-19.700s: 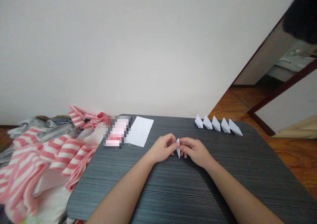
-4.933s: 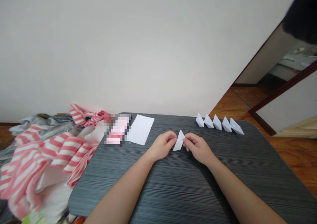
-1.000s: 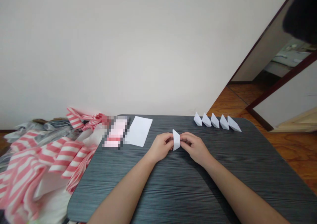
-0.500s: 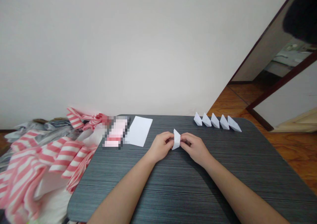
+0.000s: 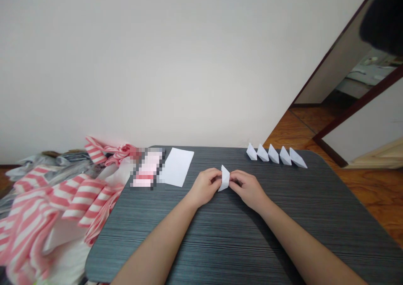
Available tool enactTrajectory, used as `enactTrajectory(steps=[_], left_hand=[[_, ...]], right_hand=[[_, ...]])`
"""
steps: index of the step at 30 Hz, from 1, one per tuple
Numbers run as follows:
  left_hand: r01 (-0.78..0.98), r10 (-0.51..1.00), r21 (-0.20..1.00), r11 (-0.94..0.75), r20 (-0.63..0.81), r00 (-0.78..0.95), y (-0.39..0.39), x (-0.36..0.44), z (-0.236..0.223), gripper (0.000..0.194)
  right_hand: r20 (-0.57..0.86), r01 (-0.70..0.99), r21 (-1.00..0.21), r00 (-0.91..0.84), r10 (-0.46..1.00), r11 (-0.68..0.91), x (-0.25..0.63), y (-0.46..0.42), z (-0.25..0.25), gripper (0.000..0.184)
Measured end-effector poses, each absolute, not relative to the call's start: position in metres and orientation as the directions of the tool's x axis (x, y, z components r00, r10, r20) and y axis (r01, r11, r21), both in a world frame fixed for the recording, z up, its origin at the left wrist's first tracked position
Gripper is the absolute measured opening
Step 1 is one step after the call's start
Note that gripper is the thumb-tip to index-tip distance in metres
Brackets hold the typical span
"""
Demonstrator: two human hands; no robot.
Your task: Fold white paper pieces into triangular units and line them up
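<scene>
A small folded white paper piece (image 5: 224, 178) stands upright between my two hands, near the middle of the dark striped table (image 5: 226, 243). My left hand (image 5: 205, 187) pinches its left side with curled fingers. From the other side my right hand (image 5: 247, 188) grips it, fingers closed too. Both hands rest on the tabletop. Several finished folded paper pieces (image 5: 276, 155) stand in a row at the table's far right edge.
A flat white sheet of paper (image 5: 176, 166) lies at the back left of the table, beside a blurred pink object (image 5: 147, 168). Red-and-white striped cloth (image 5: 47, 205) is heaped left of the table. A wooden floor and doorway lie to the right.
The folded piece has tilted slightly in my fingers over the last second; five seconds ago it was held as a broader triangle. My hands have stayed in place.
</scene>
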State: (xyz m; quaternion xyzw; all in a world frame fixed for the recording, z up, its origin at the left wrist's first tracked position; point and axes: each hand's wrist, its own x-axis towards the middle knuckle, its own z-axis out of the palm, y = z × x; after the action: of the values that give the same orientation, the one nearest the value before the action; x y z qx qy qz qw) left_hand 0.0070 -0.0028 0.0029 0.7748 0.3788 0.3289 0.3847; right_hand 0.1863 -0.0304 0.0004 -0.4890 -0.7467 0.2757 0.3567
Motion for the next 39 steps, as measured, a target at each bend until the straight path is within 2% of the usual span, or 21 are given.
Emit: enactTrajectory(steps=[10, 22, 31, 35, 37, 39], left_hand=[[0.332, 0.839, 0.84, -0.429, 0.234, 0.491, -0.002, 0.0069, -0.0004, 0.019], [0.311, 0.823, 0.843, -0.44, 0.24, 0.515, -0.0018, 0.0072, -0.0007, 0.02], [0.336, 0.818, 0.806, -0.487, 0.286, 0.499, 0.0003, 0.0056, 0.0009, 0.02], [0.373, 0.784, 0.74, -0.56, 0.326, 0.529, 0.0009, 0.004, 0.0022, 0.022], [0.394, 0.756, 0.694, -0.602, 0.336, 0.562, 0.0003, 0.0034, 0.0014, 0.024], [0.405, 0.726, 0.653, -0.64, 0.342, 0.596, -0.001, 0.0029, 0.0007, 0.025]], right_hand=[[0.252, 0.595, -0.723, -0.246, 0.936, 0.351, 0.1875, -0.0292, -0.0063, 0.009], [0.26, 0.556, -0.734, -0.299, 0.918, 0.39, 0.1881, -0.0295, -0.0047, 0.013], [0.247, 0.531, -0.776, -0.24, 0.939, 0.34, 0.1894, -0.0314, -0.0045, 0.006], [0.288, 0.475, -0.82, -0.143, 0.947, 0.321, 0.1929, -0.0301, -0.0086, 0.021], [0.332, 0.477, -0.795, -0.173, 0.927, 0.373, 0.194, -0.0298, -0.008, 0.029], [0.363, 0.49, -0.758, -0.231, 0.903, 0.431, 0.1945, -0.0301, -0.0054, 0.029]])
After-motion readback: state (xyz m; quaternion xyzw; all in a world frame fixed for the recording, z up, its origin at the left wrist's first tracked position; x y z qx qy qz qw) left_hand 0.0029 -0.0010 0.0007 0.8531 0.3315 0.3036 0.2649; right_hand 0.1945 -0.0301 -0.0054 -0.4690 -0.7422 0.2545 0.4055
